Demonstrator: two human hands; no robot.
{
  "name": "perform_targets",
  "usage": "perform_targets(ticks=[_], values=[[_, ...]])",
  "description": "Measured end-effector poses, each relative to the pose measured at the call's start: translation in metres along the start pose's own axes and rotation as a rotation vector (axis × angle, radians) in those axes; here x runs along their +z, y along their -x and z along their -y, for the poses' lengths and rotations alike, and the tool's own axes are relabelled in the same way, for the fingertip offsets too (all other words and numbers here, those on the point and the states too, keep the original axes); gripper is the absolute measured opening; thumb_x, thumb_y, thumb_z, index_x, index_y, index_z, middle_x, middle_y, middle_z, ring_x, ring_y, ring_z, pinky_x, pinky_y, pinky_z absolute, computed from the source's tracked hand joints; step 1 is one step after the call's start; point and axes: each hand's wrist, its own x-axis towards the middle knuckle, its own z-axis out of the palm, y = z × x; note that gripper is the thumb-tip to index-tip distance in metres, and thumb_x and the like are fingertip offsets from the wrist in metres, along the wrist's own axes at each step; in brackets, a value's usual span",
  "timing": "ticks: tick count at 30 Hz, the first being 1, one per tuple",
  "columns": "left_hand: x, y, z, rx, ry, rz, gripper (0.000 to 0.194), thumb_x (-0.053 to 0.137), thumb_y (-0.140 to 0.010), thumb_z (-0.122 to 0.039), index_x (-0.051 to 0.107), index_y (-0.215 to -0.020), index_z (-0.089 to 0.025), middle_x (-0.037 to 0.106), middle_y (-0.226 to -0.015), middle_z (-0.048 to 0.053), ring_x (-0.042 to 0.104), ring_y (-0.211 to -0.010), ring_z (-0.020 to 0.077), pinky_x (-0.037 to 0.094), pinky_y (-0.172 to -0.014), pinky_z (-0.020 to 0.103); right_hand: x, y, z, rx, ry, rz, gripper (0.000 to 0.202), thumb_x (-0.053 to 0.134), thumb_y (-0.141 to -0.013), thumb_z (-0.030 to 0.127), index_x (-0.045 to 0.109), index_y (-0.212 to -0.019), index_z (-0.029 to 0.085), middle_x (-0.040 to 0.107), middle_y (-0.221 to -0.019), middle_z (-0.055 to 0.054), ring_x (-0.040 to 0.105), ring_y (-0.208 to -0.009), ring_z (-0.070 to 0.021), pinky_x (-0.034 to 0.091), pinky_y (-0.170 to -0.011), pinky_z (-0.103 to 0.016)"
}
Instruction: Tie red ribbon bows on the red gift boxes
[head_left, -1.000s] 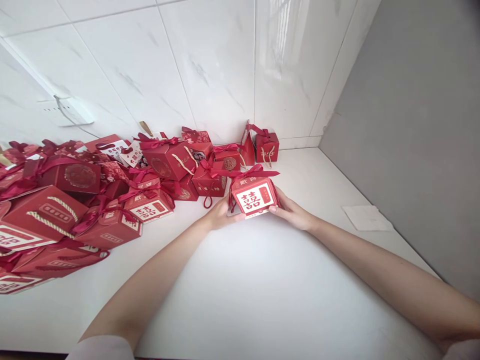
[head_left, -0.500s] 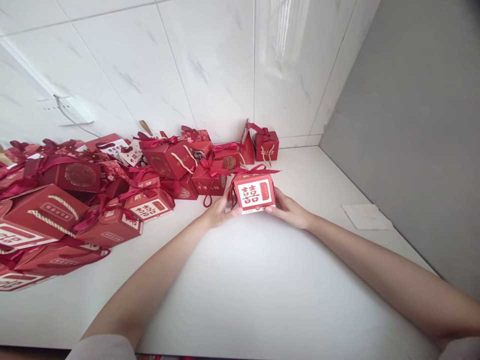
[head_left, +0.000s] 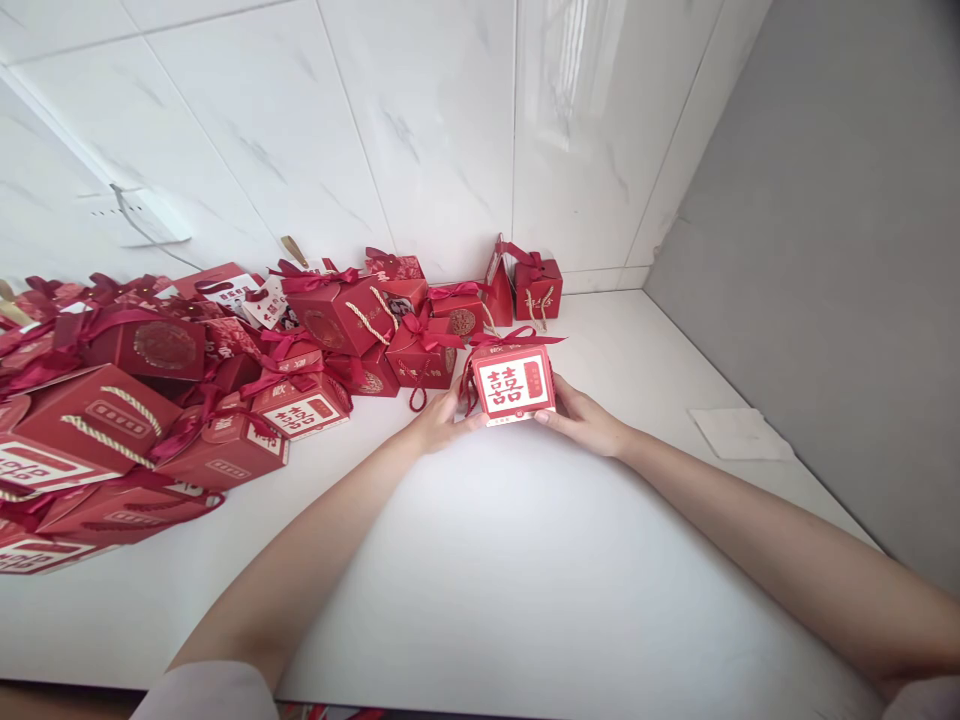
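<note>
Between my two hands is a red gift box (head_left: 513, 385) with a white panel bearing large red characters and a ribbon bow on top. My left hand (head_left: 444, 420) grips its left side, the thumb along the lower front edge. On the right side my right hand (head_left: 581, 420) holds it the same way, thumb at the lower front corner. The fingers behind the box are partly hidden. A dark red cord hangs at the box's left side, by my left fingers. Just behind and to the left stands another red box (head_left: 421, 362) with a bow.
Many red gift boxes (head_left: 229, 460) with ribbons and rope handles are heaped along the left of the white table (head_left: 480, 580). A small red box (head_left: 538, 290) stands against the tiled wall. A white tissue (head_left: 739, 435) lies at the right, near a grey panel (head_left: 840, 250).
The view has shifted very slightly. Both hands keep their hold on the gift box, which stays in nearly the same place.
</note>
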Motion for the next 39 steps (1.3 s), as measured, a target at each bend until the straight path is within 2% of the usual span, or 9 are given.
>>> perform_targets(ticks=[9, 17, 23, 29, 39], values=[[0.0006, -0.0012, -0.0037, -0.024, 0.042, 0.020, 0.082, 0.061, -0.085, -0.057, 0.030, -0.150, -0.019, 0.053, -0.144, 0.016, 0.055, -0.127, 0.0363, 0.044, -0.106, 0.050, -0.0003, 0.0000, 0.0059, 0.004, 0.005, 0.008, 0.080, 0.059, -0.091, 0.052, 0.019, -0.156, 0.030, 0.044, -0.155, -0.007, 0.050, -0.135, -0.0312, 0.039, -0.114, -0.051], [0.0015, -0.0020, -0.0079, -0.044, 0.061, 0.017, 0.082, 0.061, -0.084, -0.059, 0.032, -0.149, -0.019, 0.053, -0.144, 0.016, 0.055, -0.126, 0.0358, 0.044, -0.107, 0.051, -0.0006, 0.0002, 0.0025, 0.007, 0.001, 0.000, 0.072, 0.060, -0.090, 0.052, 0.030, -0.152, 0.029, 0.043, -0.155, -0.006, 0.049, -0.135, -0.0319, 0.039, -0.114, -0.051], [0.0020, -0.0026, -0.0039, -0.032, 0.045, 0.014, 0.081, 0.062, -0.083, -0.060, 0.034, -0.148, -0.019, 0.055, -0.141, 0.016, 0.056, -0.124, 0.0360, 0.045, -0.105, 0.050, -0.0008, 0.0004, 0.0034, -0.001, 0.014, -0.004, 0.075, 0.060, -0.090, 0.053, 0.027, -0.153, 0.029, 0.044, -0.154, -0.006, 0.049, -0.135, -0.0324, 0.038, -0.114, -0.053], [0.0022, -0.0032, -0.0036, -0.019, 0.039, 0.016, 0.079, 0.060, -0.083, -0.062, 0.037, -0.145, -0.019, 0.057, -0.139, 0.015, 0.057, -0.123, 0.0353, 0.047, -0.102, 0.047, -0.0014, 0.0003, 0.0056, 0.006, 0.012, 0.000, 0.071, 0.060, -0.091, 0.053, 0.032, -0.151, 0.028, 0.045, -0.154, -0.007, 0.049, -0.135, -0.0321, 0.039, -0.114, -0.051], [0.0037, -0.0032, -0.0027, -0.033, 0.056, 0.004, 0.079, 0.062, -0.083, -0.061, 0.036, -0.146, -0.021, 0.056, -0.141, 0.015, 0.056, -0.125, 0.0356, 0.045, -0.104, 0.051, -0.0011, 0.0005, 0.0040, 0.011, 0.007, -0.008, 0.072, 0.060, -0.089, 0.055, 0.033, -0.150, 0.027, 0.048, -0.151, -0.008, 0.051, -0.133, -0.0333, 0.039, -0.114, -0.053]])
